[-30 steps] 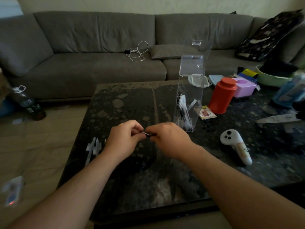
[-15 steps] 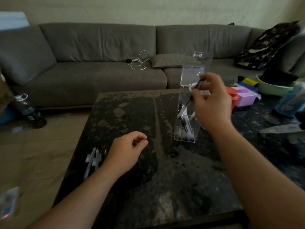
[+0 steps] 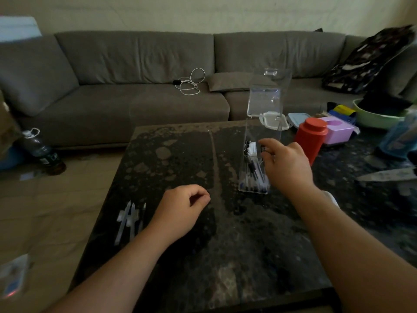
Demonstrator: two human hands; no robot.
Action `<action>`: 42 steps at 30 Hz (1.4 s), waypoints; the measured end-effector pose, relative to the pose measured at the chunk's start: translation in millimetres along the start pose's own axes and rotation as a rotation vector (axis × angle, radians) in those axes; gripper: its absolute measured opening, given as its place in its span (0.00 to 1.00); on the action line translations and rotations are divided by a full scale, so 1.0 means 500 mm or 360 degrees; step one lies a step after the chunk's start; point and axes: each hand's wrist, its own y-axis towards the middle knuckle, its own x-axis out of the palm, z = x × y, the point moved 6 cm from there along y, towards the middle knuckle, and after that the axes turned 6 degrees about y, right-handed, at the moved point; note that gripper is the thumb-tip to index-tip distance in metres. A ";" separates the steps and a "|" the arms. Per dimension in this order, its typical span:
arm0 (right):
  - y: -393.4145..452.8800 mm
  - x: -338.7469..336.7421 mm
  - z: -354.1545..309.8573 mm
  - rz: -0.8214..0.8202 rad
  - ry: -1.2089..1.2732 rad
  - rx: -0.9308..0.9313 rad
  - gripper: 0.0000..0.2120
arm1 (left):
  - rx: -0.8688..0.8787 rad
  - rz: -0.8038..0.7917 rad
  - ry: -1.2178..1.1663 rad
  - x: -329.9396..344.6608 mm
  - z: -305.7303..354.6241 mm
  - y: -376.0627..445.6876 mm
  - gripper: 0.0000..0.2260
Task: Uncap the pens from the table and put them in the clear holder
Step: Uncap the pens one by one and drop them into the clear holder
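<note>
pens stand in the holder; more wait capped on the table

the tall clear acrylic holder (image 3: 261, 141) stands upright on the dark speckled stone table (image 3: 225, 256), lid tipped back, and the dark-barrelled pens in it (image 3: 253, 172) lean with their long axes nearly vertical, lower ends at its floor. the right hand (image 3: 285, 164) is just beside the holder's right wall, fingers loosely apart and gripping nothing that shows, so a drop-in looks finished. the left hand (image 3: 180, 210) is curled with fingertips together near the table; whether it pinches a cap i cannot tell. the pale capped pens (image 3: 129, 219) lie side by side just left of that wrist, long axes running away from the person. next move, by my reckoning: take one, pull its cap, drop it in.
</note>
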 end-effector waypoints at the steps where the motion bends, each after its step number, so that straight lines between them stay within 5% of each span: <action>1: -0.002 0.003 -0.001 -0.0025 -0.0058 -0.0017 0.17 | 0.0006 -0.0013 -0.0003 0.003 0.001 0.001 0.05; 8: -0.013 0.030 0.004 -0.0157 -0.0177 -0.0073 0.24 | 0.0034 -0.0065 0.0050 0.011 0.012 -0.001 0.05; 15: -0.040 0.017 -0.048 0.0117 -0.0022 -0.0203 0.29 | 0.0003 -0.0010 0.0128 -0.020 0.002 -0.006 0.05; 22: -0.122 0.141 -0.198 -0.0451 0.0207 -0.0625 0.29 | -0.0360 0.0064 0.0713 -0.115 -0.141 0.003 0.14; 28: -0.190 0.258 -0.253 -0.0984 0.0109 -0.0760 0.28 | -0.0662 -0.0052 0.0658 -0.154 -0.250 -0.028 0.12; 42: -0.265 0.349 -0.368 -0.1199 0.0086 -0.0972 0.22 | -0.0688 -0.0054 0.0814 -0.136 -0.257 -0.021 0.22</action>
